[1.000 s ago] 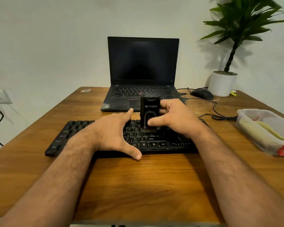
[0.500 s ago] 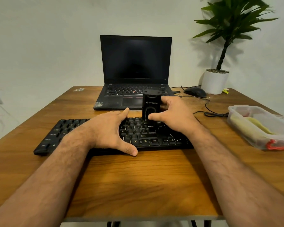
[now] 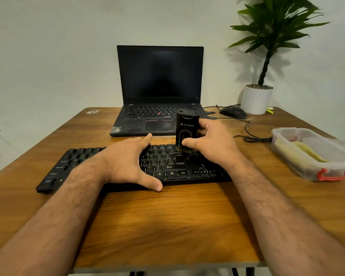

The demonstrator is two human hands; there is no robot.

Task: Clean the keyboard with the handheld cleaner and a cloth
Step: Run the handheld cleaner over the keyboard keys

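Observation:
A black keyboard (image 3: 72, 166) lies across the middle of the wooden table. My left hand (image 3: 126, 160) spans its middle, fingers at the far edge and thumb at the near edge, holding it steady. My right hand (image 3: 213, 144) grips a black handheld cleaner (image 3: 187, 127) upright, thumb on its front face, fingers behind. Its bristled lower end touches the keys at the keyboard's upper right. A yellow cloth (image 3: 303, 152) lies inside a clear plastic box at the right.
An open black laptop (image 3: 159, 80) stands behind the keyboard. A black mouse (image 3: 233, 112) with its cable and a potted plant (image 3: 257, 99) sit at the back right. The clear box (image 3: 287, 160) with red latches stands near the table's right edge.
The cleaner in my right hand has moved from the keyboard's near middle toward its far right keys. My left hand stays on the keyboard. The view has shifted slightly.

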